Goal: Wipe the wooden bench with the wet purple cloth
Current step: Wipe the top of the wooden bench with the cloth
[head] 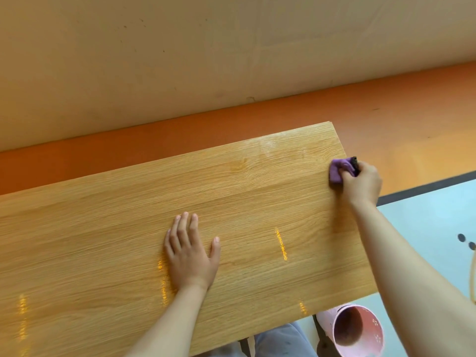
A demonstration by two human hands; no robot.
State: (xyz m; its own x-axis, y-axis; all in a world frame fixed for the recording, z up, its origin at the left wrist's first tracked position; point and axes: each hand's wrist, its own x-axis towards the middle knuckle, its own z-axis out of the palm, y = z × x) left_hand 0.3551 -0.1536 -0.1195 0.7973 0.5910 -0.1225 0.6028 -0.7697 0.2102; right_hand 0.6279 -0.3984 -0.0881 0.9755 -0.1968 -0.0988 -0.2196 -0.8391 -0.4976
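Head camera looks down on the long wooden surface [103, 240]. From where I stand, the person leans over its near edge. The left hand [192, 256] lies flat near the middle of the surface, a little toward the near edge. Its fingers [183, 228] are straight and close together, the thumb is spread out, and it holds nothing. I think it is put there to carry the body's weight during the long reach, and perhaps also to hold the bench steady.

The purple cloth [340, 170] is at the right end of the surface, on the end edge and not far from the far right corner. It is bunched into a small wad. The right hand [363, 181] grips it with its fingers curled round it, partly beyond the edge. Something dark shows at the cloth's outer side, and I cannot tell what it is. Probably the cloth is bunched so that the hand can press hard on a small place, here the edge itself.

Near the far right corner the wood has a pale shine, maybe dampness. A pink bucket [358, 331] stands on the floor below the near right corner. It seems placed within reach of the cloth hand, for rinsing. To my eye most of the surface to the left is not yet wiped.
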